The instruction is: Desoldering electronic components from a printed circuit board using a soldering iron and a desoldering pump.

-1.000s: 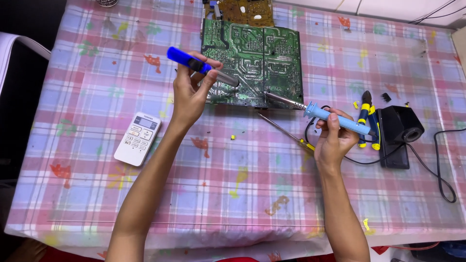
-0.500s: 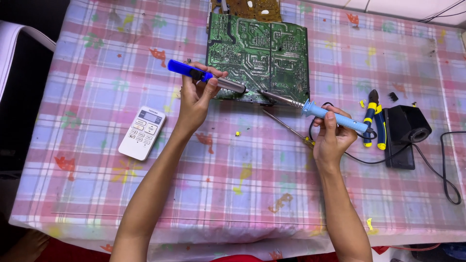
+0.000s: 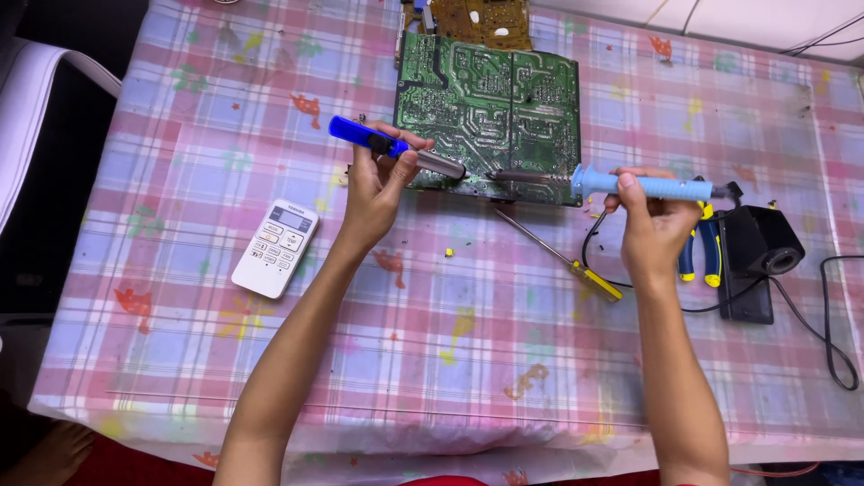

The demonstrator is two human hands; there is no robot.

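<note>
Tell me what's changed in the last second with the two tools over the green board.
Both tool tips came down to the circuit board's near edge: the soldering iron in the right hand levelled out, the desoldering pump in the left hand closed in. Grips, remote and screwdriver unchanged.

White remote control (image 3: 275, 248), yellow-handled screwdriver (image 3: 560, 256), blue-and-yellow pliers (image 3: 700, 255), black stand (image 3: 760, 254), brown circuit board (image 3: 468, 16), checked tablecloth (image 3: 360, 378)

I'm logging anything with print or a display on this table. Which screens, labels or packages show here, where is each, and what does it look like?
Remote control: white, oblong, lying on the checked tablecloth below and left of the left hand; a small pale screen at its top end, rows of light buttons beneath.
Circuit board: green, rectangular, at the table's far middle; fine pale markings, too small to tell.
No packages or signs show.
</note>
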